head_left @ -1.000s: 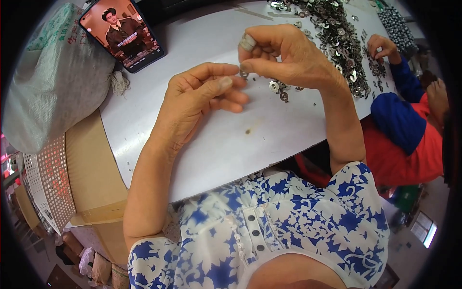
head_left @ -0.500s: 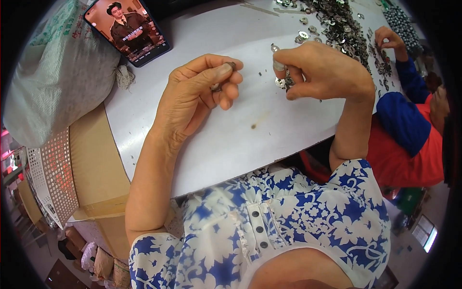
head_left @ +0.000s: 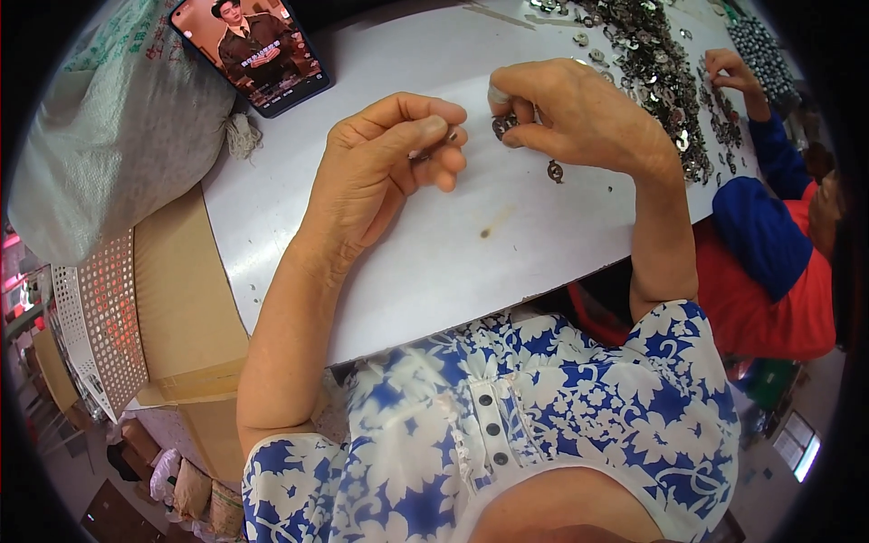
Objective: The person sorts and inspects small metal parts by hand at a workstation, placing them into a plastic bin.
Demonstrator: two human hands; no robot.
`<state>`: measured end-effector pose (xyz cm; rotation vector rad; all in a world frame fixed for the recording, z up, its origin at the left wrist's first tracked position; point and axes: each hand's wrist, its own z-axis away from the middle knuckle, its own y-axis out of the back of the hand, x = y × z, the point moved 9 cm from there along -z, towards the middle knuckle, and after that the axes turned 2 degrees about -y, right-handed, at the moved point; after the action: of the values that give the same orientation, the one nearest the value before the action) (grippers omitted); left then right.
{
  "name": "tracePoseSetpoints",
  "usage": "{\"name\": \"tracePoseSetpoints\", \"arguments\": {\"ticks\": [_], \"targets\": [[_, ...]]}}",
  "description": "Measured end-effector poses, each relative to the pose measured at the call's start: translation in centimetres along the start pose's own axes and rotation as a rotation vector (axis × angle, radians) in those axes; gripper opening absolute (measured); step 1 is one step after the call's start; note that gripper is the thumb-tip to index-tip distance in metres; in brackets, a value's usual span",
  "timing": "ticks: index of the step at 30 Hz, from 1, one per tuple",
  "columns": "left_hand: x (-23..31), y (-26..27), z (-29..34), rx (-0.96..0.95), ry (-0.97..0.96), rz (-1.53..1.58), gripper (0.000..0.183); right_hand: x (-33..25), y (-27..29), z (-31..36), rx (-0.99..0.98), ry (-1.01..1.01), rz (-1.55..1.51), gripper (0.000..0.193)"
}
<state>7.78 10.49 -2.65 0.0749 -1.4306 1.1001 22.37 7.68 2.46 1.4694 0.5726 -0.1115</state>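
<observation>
Above the white tabletop [head_left: 434,271], my left hand [head_left: 380,158] is closed in a pinch, thumb against curled fingers. A bit of small metal part [head_left: 450,136] shows at its fingertips. To its right, my right hand [head_left: 579,113] has thumb and forefinger closed on a small round metal piece [head_left: 502,125], with a pale wrap [head_left: 497,94] around one finger. Another small metal piece [head_left: 555,170] shows just below the right hand, apart from the fingers; whether it rests on the table I cannot tell.
A heap of small metal parts [head_left: 647,68] spreads across the far right. Beyond it are a co-worker's hand [head_left: 731,70] and blue sleeve [head_left: 780,154]. A phone [head_left: 258,50] leans at the far left beside a white woven sack [head_left: 118,136]. A cardboard box [head_left: 181,299] stands left of the table.
My right hand has moved left, closer to my left hand, with a metal piece now visible in its fingers. My left hand has barely shifted. The view has moved slightly.
</observation>
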Motion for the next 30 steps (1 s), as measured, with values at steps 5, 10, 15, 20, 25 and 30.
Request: {"name": "tracePoseSetpoints", "arguments": {"ticks": [5, 10, 15, 20, 25, 30], "targets": [[0.0, -0.2, 0.1, -0.022, 0.001, -0.061, 0.019, 0.3, -0.5, -0.2, -0.049, -0.049, -0.095, 0.018], [-0.1, -0.2, 0.1, -0.041, 0.009, -0.026, 0.012, 0.4, -0.3, -0.8, -0.05, -0.026, -0.135, 0.018], [-0.2, -0.1, 0.3, 0.01, 0.008, -0.142, 0.011, 0.7, -0.1, -0.7, -0.069, -0.056, -0.215, 0.024], [0.2, 0.2, 0.4, 0.017, -0.023, -0.21, 0.014, -0.6, 0.7, -1.7, 0.081, -0.039, -0.246, 0.014], [1.4, 2.3, 0.3, 0.157, -0.136, -0.225, 0.016, -3.2, 1.7, -3.1, 0.459, 0.226, -0.029, 0.031], [1.7, 3.9, 0.4, 0.24, -0.233, -0.08, 0.013, -4.6, -1.1, -6.9, 0.19, 0.132, -0.01, 0.046]]}}
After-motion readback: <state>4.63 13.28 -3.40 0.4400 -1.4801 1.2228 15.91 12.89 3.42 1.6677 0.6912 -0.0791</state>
